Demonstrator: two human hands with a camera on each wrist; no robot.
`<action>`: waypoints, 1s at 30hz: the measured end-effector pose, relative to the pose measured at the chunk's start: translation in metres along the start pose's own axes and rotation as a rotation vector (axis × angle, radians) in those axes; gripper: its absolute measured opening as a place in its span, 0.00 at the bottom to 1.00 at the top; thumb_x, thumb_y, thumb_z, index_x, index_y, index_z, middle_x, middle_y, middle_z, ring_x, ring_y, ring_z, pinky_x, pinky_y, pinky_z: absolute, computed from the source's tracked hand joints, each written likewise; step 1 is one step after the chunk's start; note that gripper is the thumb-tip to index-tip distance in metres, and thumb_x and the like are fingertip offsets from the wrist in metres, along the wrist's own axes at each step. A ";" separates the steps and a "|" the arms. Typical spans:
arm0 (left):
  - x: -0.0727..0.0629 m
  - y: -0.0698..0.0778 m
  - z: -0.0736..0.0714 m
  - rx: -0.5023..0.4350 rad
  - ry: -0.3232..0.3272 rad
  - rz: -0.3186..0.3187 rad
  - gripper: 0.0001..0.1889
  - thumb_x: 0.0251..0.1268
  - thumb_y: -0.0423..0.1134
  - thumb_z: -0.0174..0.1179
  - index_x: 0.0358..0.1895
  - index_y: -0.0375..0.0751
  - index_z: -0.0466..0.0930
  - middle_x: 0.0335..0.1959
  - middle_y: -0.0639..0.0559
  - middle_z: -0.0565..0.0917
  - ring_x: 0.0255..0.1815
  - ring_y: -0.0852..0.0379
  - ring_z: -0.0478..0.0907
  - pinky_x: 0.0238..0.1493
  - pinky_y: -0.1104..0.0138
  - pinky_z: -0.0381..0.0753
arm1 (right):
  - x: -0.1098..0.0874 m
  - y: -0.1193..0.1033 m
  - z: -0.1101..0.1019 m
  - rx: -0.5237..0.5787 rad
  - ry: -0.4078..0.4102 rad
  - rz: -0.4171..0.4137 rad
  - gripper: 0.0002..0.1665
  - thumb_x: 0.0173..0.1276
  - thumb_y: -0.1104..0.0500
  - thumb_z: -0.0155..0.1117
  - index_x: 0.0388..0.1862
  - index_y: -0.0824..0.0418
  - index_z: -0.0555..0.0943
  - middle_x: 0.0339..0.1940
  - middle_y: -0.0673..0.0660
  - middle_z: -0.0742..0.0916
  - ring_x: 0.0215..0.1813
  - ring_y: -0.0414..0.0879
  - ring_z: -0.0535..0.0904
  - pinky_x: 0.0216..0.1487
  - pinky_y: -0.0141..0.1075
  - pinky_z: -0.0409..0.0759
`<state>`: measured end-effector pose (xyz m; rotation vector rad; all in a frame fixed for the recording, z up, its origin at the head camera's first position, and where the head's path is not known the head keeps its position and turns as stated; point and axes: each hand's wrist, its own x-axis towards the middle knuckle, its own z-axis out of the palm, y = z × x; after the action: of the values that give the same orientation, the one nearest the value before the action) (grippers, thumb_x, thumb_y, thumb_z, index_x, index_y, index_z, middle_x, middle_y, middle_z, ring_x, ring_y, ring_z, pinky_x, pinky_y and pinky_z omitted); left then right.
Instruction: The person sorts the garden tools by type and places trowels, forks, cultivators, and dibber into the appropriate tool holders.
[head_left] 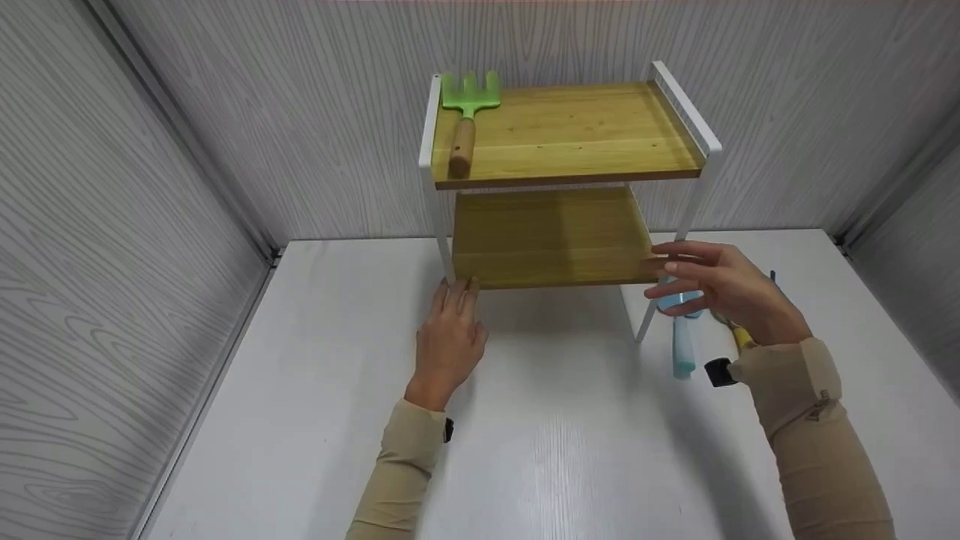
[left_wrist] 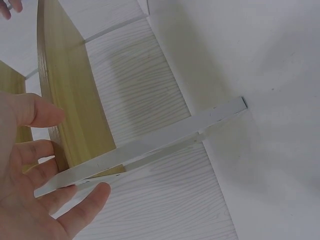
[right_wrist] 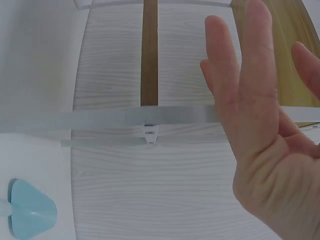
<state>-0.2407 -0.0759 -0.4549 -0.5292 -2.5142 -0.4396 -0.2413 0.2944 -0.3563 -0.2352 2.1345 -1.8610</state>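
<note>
A two-tier shelf has a white metal frame and two wooden boards, the upper board (head_left: 577, 135) and the lower board (head_left: 547, 240). My left hand (head_left: 448, 341) reaches to its front left corner, fingertips at the lower board's edge and the white post (left_wrist: 165, 137). In the left wrist view those fingers are spread about the post, the thumb apart from them. My right hand (head_left: 724, 289) is at the front right post (right_wrist: 175, 115), its fingers extended and spread, holding nothing. A green hand rake (head_left: 466, 112) with a wooden handle lies along the upper board's left side.
On the white table (head_left: 360, 420), right of the shelf, lies a light blue trowel (head_left: 682, 349). A yellow-handled tool (head_left: 742, 337) lies partly hidden behind my right hand. Grey wood-grain panels (head_left: 360, 135) stand behind and at both sides.
</note>
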 end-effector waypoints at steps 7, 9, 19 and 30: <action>-0.001 0.000 -0.001 0.013 0.007 0.003 0.28 0.64 0.30 0.64 0.68 0.30 0.73 0.64 0.38 0.76 0.68 0.36 0.70 0.47 0.54 0.86 | -0.004 0.008 -0.008 0.009 -0.006 0.011 0.28 0.79 0.58 0.58 0.71 0.70 0.69 0.58 0.54 0.86 0.47 0.51 0.88 0.44 0.45 0.87; 0.000 0.000 -0.001 0.013 0.007 0.008 0.28 0.64 0.30 0.64 0.68 0.30 0.72 0.64 0.38 0.76 0.68 0.36 0.70 0.49 0.54 0.85 | -0.005 0.010 -0.012 0.025 -0.018 -0.004 0.23 0.79 0.59 0.57 0.68 0.65 0.74 0.57 0.54 0.87 0.47 0.51 0.88 0.43 0.44 0.87; -0.002 -0.001 -0.001 0.001 0.002 0.009 0.29 0.65 0.30 0.64 0.70 0.30 0.71 0.65 0.38 0.75 0.68 0.36 0.70 0.54 0.52 0.83 | -0.012 0.013 -0.031 0.031 -0.029 -0.036 0.19 0.80 0.61 0.54 0.66 0.61 0.79 0.55 0.54 0.88 0.45 0.53 0.89 0.41 0.44 0.87; -0.001 0.000 0.000 -0.010 0.032 0.024 0.29 0.62 0.27 0.63 0.69 0.30 0.72 0.65 0.38 0.75 0.68 0.35 0.70 0.39 0.55 0.88 | -0.019 0.021 -0.046 -0.045 0.054 0.102 0.15 0.81 0.49 0.53 0.60 0.50 0.76 0.53 0.46 0.88 0.48 0.48 0.88 0.44 0.41 0.87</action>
<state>-0.2402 -0.0756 -0.4554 -0.5515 -2.4741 -0.4489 -0.2373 0.3469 -0.3697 -0.0848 2.1833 -1.7830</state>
